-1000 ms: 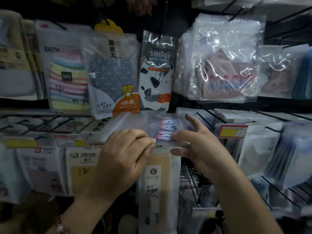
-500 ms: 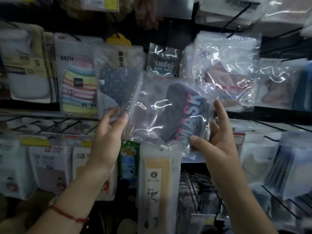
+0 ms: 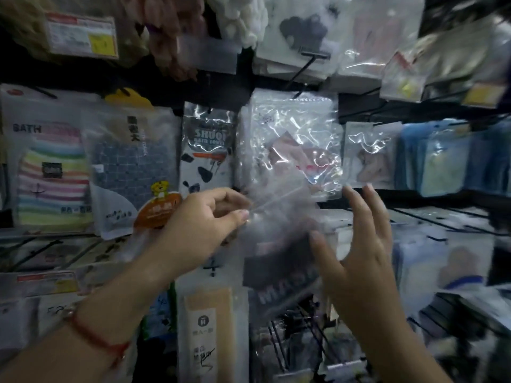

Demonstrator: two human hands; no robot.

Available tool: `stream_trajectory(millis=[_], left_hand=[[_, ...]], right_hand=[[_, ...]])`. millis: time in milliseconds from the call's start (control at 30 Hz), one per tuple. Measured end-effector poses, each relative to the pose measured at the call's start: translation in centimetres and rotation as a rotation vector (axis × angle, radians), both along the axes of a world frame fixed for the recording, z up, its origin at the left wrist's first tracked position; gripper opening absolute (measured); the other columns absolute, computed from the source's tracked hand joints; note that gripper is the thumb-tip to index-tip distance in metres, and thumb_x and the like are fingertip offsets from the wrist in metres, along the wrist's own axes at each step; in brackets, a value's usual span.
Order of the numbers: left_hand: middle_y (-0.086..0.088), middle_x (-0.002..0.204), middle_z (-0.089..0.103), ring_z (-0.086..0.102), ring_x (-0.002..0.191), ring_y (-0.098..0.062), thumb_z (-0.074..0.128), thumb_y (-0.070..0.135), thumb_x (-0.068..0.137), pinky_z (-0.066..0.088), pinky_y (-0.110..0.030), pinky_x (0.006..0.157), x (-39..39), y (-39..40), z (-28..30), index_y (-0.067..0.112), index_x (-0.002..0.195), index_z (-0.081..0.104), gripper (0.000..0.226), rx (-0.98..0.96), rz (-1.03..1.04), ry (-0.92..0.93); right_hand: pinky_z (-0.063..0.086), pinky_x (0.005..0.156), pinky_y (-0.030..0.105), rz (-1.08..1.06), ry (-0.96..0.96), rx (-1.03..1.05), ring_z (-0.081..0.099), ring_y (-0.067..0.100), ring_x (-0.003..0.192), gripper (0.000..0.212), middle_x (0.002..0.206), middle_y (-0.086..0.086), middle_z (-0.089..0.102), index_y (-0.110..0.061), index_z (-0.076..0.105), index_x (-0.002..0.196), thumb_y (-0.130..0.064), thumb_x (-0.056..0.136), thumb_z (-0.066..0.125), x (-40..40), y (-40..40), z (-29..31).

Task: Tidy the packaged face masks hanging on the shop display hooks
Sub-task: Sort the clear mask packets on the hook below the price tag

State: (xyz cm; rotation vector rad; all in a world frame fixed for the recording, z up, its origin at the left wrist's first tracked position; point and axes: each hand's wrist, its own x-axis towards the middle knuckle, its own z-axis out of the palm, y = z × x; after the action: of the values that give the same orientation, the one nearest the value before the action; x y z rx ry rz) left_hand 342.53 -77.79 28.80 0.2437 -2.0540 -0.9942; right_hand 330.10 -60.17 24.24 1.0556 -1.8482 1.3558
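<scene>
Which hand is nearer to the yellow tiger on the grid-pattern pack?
Left. The left hand is just right of and below the tiger, pinching the clear mask bag. The right hand is far off to the right, beyond the bag.

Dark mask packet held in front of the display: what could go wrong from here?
Only the left hand pinches the dark mask packet, at its top edge; the right hand is open beside it, so the slick bag could slip or swing. The packet's hang hole is too blurred to see, so it may miss a hook or knock the hanging pink mask packets.
</scene>
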Motion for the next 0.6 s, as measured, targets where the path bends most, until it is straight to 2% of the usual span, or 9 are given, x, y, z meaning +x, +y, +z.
stream_trajectory(millis=[133,200,233,333,400,433,500,567,600], left_hand=[[0.011,0.086,0.076,0.072,0.080,-0.007,0.066,0.013,0.094,0.056,-0.020,0.066,-1.1,0.9,1.9,0.024,0.098,0.070,0.012,-0.118,-0.090,-0.081],[0.010,0.086,0.075,0.071,0.079,-0.004,0.067,0.012,0.093,0.053,-0.014,0.065,-1.6,1.2,2.9,0.021,0.097,0.071,0.011,-0.156,-0.134,-0.099],[0.010,0.086,0.075,0.071,0.078,-0.004,0.069,0.013,0.092,0.053,-0.013,0.065,-1.8,1.3,3.4,0.021,0.096,0.071,0.010,-0.180,-0.138,-0.103],[0.003,0.083,0.076,0.069,0.069,-0.007,0.071,0.016,0.090,0.051,-0.018,0.060,-2.7,1.1,5.1,0.020,0.094,0.071,0.006,-0.241,-0.130,-0.111],[-0.002,0.081,0.075,0.068,0.067,-0.015,0.069,0.021,0.092,0.054,-0.028,0.062,-3.1,1.1,6.5,0.021,0.092,0.070,0.001,-0.272,-0.130,-0.131],[-0.003,0.081,0.075,0.068,0.068,-0.020,0.067,0.027,0.094,0.055,-0.032,0.065,-3.2,1.1,7.1,0.022,0.091,0.070,0.006,-0.302,-0.125,-0.142],[0.000,0.080,0.074,0.069,0.071,-0.017,0.060,0.034,0.097,0.056,-0.027,0.066,-3.6,1.2,8.3,0.023,0.090,0.069,0.016,-0.375,-0.099,-0.166],[0.004,0.081,0.074,0.069,0.070,-0.010,0.057,0.031,0.099,0.053,-0.017,0.062,-3.8,1.3,9.4,0.023,0.091,0.068,0.016,-0.447,-0.081,-0.193],[0.006,0.081,0.074,0.069,0.070,-0.008,0.059,0.028,0.099,0.053,-0.017,0.063,-4.0,1.4,9.8,0.024,0.092,0.068,0.013,-0.469,-0.080,-0.212]], right_hand=[[0.015,0.119,0.048,-0.063,0.365,0.232,0.009,0.021,0.150,0.063,0.159,-0.003,0.026,-0.029,0.033,0.149,-0.044,0.090,0.050,-1.2,0.3,4.4],[0.010,0.120,0.045,-0.120,0.473,0.359,0.019,0.024,0.148,0.059,0.152,0.000,0.039,-0.026,0.042,0.145,-0.042,0.090,0.058,-2.1,0.3,6.8],[0.012,0.120,0.043,-0.143,0.501,0.416,0.030,0.024,0.143,0.055,0.144,-0.001,0.048,-0.027,0.048,0.140,-0.041,0.089,0.062,-2.6,0.3,7.9],[0.033,0.104,0.031,-0.126,0.544,0.487,0.057,0.018,0.108,0.035,0.112,-0.006,0.063,-0.027,0.059,0.119,-0.040,0.088,0.065,-3.9,0.6,10.4],[0.047,0.089,0.034,-0.063,0.548,0.470,0.061,0.018,0.093,0.028,0.103,-0.006,0.065,-0.024,0.061,0.113,-0.036,0.088,0.065,-4.5,0.6,11.3],[0.052,0.082,0.037,-0.032,0.540,0.455,0.063,0.017,0.089,0.026,0.102,-0.006,0.065,-0.024,0.061,0.113,-0.035,0.089,0.063,-4.8,0.5,11.7],[0.055,0.077,0.035,0.001,0.533,0.436,0.062,0.011,0.083,0.025,0.100,-0.009,0.064,-0.024,0.062,0.114,-0.032,0.090,0.063,-5.4,0.4,12.3],[0.054,0.076,0.030,0.010,0.548,0.428,0.059,0.006,0.081,0.026,0.100,-0.009,0.065,-0.024,0.062,0.117,-0.028,0.091,0.064,-6.3,0.4,12.8],[0.054,0.076,0.029,0.013,0.560,0.429,0.060,0.006,0.082,0.027,0.102,-0.008,0.066,-0.026,0.061,0.119,-0.027,0.092,0.063,-6.7,0.4,13.0]])
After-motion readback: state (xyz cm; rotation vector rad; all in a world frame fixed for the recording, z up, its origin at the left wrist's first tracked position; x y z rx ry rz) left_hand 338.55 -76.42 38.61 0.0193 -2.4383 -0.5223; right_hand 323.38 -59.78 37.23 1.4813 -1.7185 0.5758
